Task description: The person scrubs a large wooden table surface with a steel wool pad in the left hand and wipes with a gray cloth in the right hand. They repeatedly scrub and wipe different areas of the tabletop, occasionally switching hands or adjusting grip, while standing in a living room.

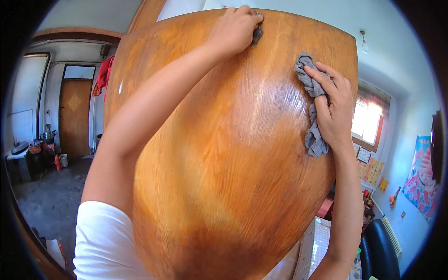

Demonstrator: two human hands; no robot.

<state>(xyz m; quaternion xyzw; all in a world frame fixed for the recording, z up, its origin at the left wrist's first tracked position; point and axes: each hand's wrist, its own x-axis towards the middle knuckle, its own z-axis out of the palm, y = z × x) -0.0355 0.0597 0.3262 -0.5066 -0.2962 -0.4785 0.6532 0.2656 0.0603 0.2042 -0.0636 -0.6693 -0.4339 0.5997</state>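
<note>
A varnished wooden door (224,154) with glossy orange-brown grain fills the middle of the head view. My left hand (235,30) reaches up to its top edge, fingers closed on a small dark grey cloth (257,34) pressed to the wood. On the door's upper right, my right hand (337,105) grips a crumpled grey cloth (308,77) between thumb and fingers. Part of that cloth bunches above the thumb, and a loose end hangs below it against the door face.
To the left, a room holds a closed brown door (75,116), a red bottle (57,162), a white bucket (63,160) and a side table (19,156). At right are a bright window (366,122), a wall clock (364,154), a poster (421,179) and a black chair (380,252).
</note>
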